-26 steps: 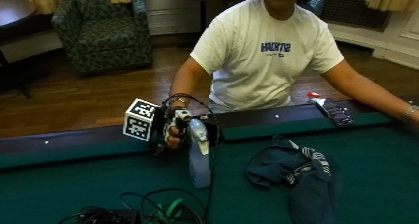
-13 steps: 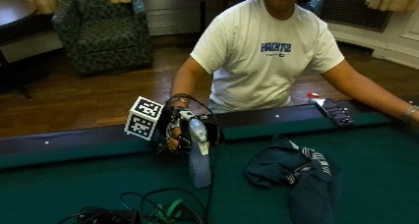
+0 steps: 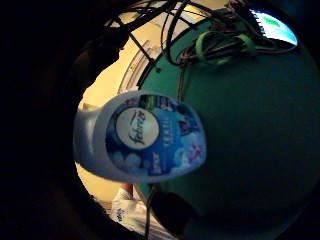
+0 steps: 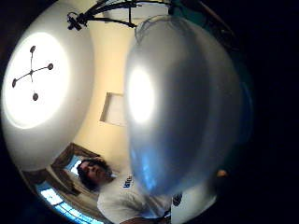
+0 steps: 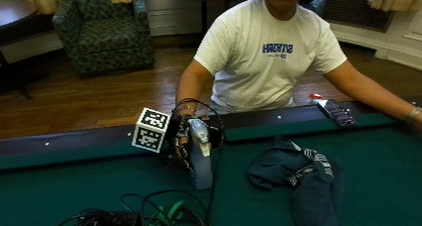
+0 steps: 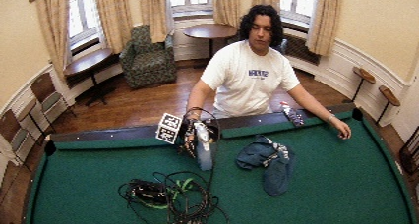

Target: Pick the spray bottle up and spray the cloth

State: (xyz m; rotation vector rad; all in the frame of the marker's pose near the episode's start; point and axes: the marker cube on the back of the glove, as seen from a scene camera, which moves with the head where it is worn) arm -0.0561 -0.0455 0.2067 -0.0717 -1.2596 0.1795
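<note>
I see the gloved right hand (image 5: pixel 179 139) wrapped round the neck of the spray bottle (image 5: pixel 200 156), just below its trigger head, so the hands have their grasp on the task's thing already. The bottle stands upright, its long axis vertical, its base at or just off the green desk (image 5: pixel 79 186); I cannot tell which from here. The cloth (image 5: pixel 296 174) lies crumpled on the desk to the left of the bottle, on the person's own reckoning, near but apart from it. That is the relation I judge the coming move turns on: the nozzle must be swung toward the person's left and tipped down at the cloth. From here the nozzle seems to face out over the desk, not at the cloth. The bare left hand (image 6: pixel 340 129) rests at the far rail, well apart, so the right hand is the nearer.

The palm views show the bottle's blue label (image 3: pixel 155 135) and pale body (image 4: pixel 182 107) close against the palm, but no fingers. I cannot make out whether a finger sits on the trigger. A tangle of cables (image 5: pixel 131 213) lies on the desk near the bottle
</note>
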